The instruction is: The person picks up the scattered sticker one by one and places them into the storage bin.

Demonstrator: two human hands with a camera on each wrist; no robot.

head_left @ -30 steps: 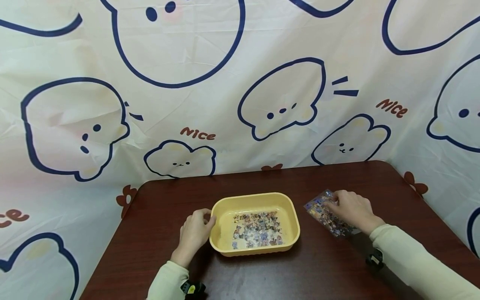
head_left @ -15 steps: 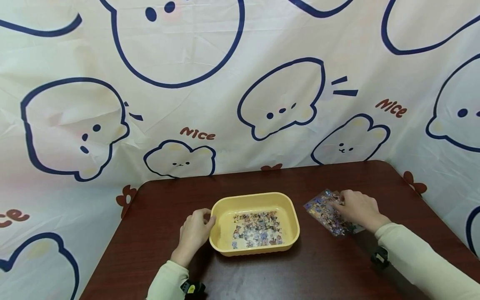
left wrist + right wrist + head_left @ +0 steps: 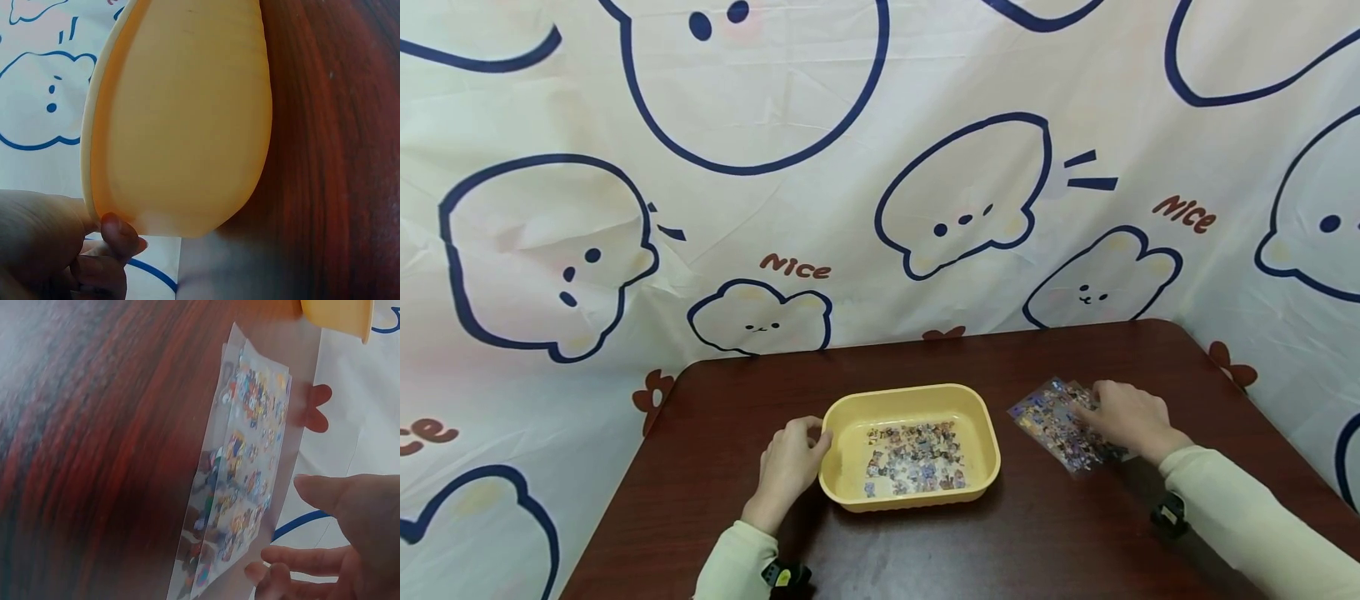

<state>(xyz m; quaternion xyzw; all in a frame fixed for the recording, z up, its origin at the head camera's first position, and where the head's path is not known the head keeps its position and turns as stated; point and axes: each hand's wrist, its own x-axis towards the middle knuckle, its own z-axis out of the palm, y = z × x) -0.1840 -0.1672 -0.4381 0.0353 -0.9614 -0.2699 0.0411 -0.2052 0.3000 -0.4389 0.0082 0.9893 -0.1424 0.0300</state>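
Observation:
A yellow plastic basin (image 3: 910, 504) stands on the table, with small colourful cartoon stickers (image 3: 917, 458) lying flat on its bottom. My left hand (image 3: 792, 471) pinches the basin's left rim; in the left wrist view the thumb lies at the rim's corner. To the right of the basin lie clear sticker sheets (image 3: 1056, 425) printed with many tiny figures. Over their right part is my right hand (image 3: 1131, 417), hiding some of them. In the right wrist view the sheets (image 3: 250, 469) overlap, and the thumb and fingers are spread apart beside them.
The dark brown wooden table (image 3: 962, 550) has rounded far corners. Behind it hangs a white cloth (image 3: 835, 217) with blue cartoon outlines, which also covers the sides. Each wrist wears a small black device, such as the right wrist camera (image 3: 1169, 514).
My right hand has slid a little to the right over the sticker sheets, uncovering more of them. The left hand and the basin have stayed in place.

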